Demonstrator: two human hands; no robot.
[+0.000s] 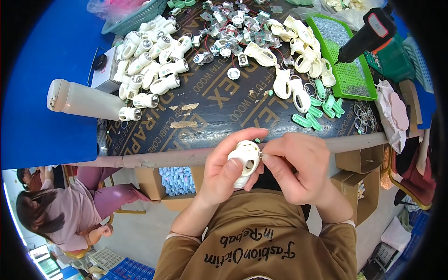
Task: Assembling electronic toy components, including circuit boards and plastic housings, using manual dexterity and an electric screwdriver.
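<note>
While my left hand (224,175) fingers clasp a cream plastic housing (246,161) at frame centre, my right hand (298,170) fingers pinch its small metal part (262,154) below the worktop (224,112).

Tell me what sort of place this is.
Probably a small assembly workshop. The left hand holds a cream plastic housing while the right hand works at it. The dark workbench bears heaps of finished cream units, loose small parts and a powered screwdriver.
</note>
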